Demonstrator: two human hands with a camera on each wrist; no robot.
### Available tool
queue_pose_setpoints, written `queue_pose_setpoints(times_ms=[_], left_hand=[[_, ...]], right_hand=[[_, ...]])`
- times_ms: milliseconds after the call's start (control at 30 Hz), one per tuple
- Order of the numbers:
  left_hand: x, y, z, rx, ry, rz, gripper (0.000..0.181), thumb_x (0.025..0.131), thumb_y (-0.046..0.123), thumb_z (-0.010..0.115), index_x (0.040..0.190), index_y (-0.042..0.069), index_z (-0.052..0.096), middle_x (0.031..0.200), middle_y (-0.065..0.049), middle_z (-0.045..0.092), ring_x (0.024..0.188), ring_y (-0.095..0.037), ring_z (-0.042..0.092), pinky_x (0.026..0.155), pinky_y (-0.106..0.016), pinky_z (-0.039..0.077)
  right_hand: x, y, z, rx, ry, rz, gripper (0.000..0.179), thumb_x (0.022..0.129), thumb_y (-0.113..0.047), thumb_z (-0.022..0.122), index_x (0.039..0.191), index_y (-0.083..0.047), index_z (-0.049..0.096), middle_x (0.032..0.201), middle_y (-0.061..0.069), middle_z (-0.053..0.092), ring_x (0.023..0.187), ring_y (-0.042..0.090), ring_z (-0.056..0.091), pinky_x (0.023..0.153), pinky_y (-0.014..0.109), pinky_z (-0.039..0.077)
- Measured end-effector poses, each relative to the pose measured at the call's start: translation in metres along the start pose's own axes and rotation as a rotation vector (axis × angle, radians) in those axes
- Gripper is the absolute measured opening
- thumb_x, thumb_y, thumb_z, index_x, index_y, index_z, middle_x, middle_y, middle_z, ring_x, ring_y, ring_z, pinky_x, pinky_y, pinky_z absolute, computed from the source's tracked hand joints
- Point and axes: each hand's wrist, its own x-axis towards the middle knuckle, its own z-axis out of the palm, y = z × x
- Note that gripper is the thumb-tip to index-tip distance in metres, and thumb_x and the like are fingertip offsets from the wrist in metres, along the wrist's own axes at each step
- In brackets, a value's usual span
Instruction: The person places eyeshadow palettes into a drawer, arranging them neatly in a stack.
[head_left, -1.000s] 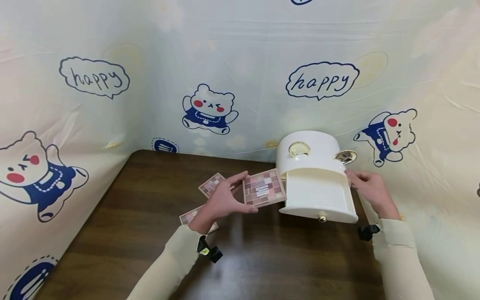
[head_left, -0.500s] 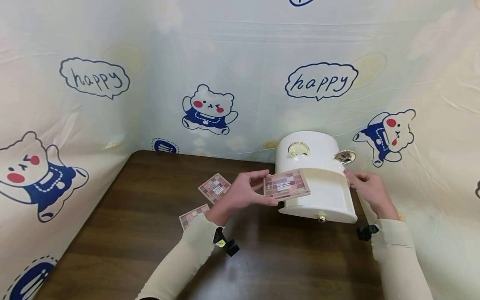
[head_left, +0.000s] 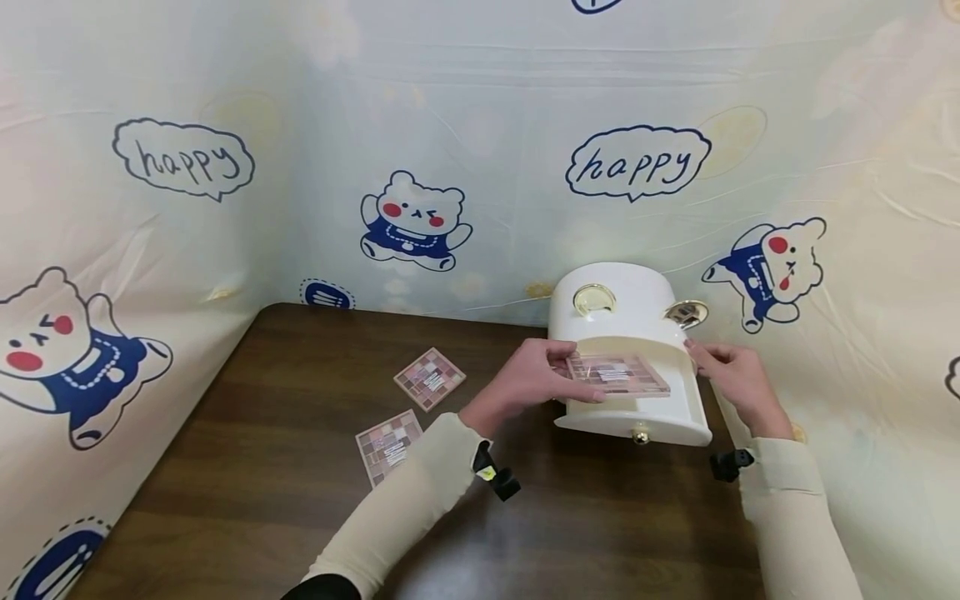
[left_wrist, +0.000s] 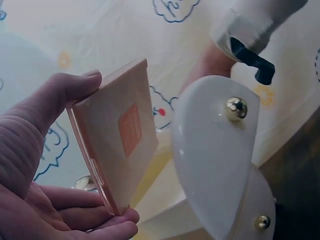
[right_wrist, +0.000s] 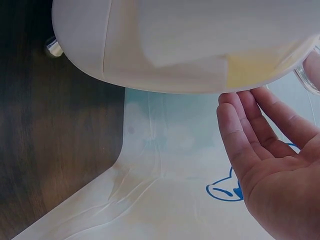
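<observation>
My left hand [head_left: 528,373] pinches a pinkish eyeshadow palette [head_left: 621,375] by its left end, thumb along one edge and fingers along the opposite one. In the head view the palette overlaps the pulled-out drawer [head_left: 600,422] of a white rounded storage box [head_left: 633,323]. The left wrist view shows the palette's plain back [left_wrist: 107,130] with a darker square label, tilted beside the drawer front [left_wrist: 215,145]. At the box's right side, my right hand [head_left: 738,382] rests its fingertips [right_wrist: 230,102] against the wall, with fingers fairly straight.
Two more palettes, one farther back [head_left: 430,379] and one nearer [head_left: 386,442], lie on the dark wooden table [head_left: 247,467]. A gold-rimmed oval piece [head_left: 687,313] juts from the box's right side. Patterned cloth [head_left: 480,100] hangs close behind and on both sides.
My left hand has carried the palette rightward, from beside the box to over the drawer, and the palette has tipped flatter in view. The right hand has stayed at the box's side.
</observation>
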Motion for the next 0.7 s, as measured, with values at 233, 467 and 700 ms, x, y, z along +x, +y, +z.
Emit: queue_pose_setpoints(times_ms=[233, 467, 700], left_hand=[[0.014, 0.002, 0.019, 0.174, 0.055, 0.071, 0.062, 0.061, 0.05, 0.095, 0.104, 0.011, 0.071, 0.089, 0.0, 0.067, 0.085, -0.013, 0.059, 0.069, -0.029, 0.052], [0.016, 0.008, 0.025, 0.282, 0.111, 0.095, 0.056, 0.06, 0.055, 0.094, 0.081, 0.013, 0.064, 0.072, 0.002, 0.064, 0.073, -0.012, 0.057, 0.059, -0.028, 0.049], [0.024, 0.009, 0.036, 0.311, 0.128, 0.109, 0.055, 0.059, 0.053, 0.095, 0.078, 0.012, 0.063, 0.068, 0.003, 0.06, 0.068, -0.011, 0.054, 0.056, -0.026, 0.045]], right_hand=[[0.0, 0.0, 0.001, 0.0, 0.026, -0.002, 0.079, 0.099, -0.059, 0.051, 0.134, 0.011, 0.056, 0.126, 0.033, 0.06, 0.103, 0.038, 0.063, 0.09, 0.051, 0.05], [0.001, 0.002, 0.001, -0.009, 0.043, -0.013, 0.076, 0.099, -0.057, 0.052, 0.131, 0.011, 0.059, 0.123, 0.031, 0.062, 0.098, 0.031, 0.065, 0.083, 0.039, 0.052], [-0.001, 0.0, 0.002, 0.0, 0.036, 0.002, 0.078, 0.098, -0.06, 0.052, 0.132, 0.011, 0.058, 0.125, 0.032, 0.061, 0.102, 0.037, 0.062, 0.089, 0.05, 0.05]])
